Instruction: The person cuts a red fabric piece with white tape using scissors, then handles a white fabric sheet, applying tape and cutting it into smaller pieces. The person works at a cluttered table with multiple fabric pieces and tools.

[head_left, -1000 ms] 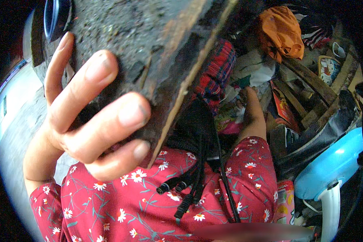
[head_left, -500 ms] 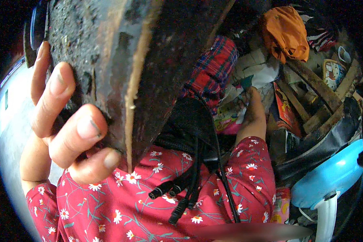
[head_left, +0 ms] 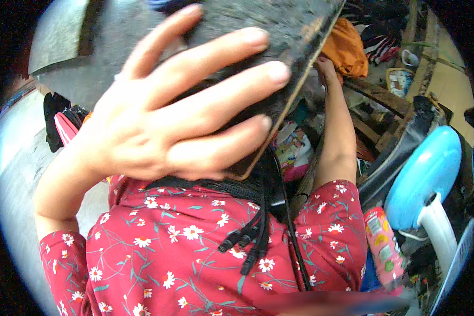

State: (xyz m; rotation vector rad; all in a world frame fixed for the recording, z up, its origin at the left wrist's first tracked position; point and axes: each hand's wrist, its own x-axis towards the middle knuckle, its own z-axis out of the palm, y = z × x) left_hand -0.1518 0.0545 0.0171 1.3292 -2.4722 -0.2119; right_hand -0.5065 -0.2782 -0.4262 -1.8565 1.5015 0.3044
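My left hand point(head_left: 142, 126) lies over a large dark worn board point(head_left: 300, 31) with a pale thin edge, its fingers spread and stretched out across the board's face. The thumb is out of sight. The board tilts up in front of me and hides much of what lies behind it. Past its right edge my right arm reaches away, and my right hand point(head_left: 327, 68) is beside a bunched orange cloth or bag point(head_left: 347, 50). The board partly covers that hand, so its fingers cannot be made out.
To the right stands a light blue round part on a white stem point(head_left: 426, 174), beside a pink printed pack point(head_left: 383, 242). Beyond are wooden slats point(head_left: 376, 97), a dark curved rim point(head_left: 400, 152) and a patterned shoe-like item point(head_left: 400, 81). Black cords point(head_left: 255, 237) hang at my front.
The board has swung so that its face shows broadly. My left hand has gone from curled at its side to spread over it. My right hand has reached farther, toward the orange cloth or bag.
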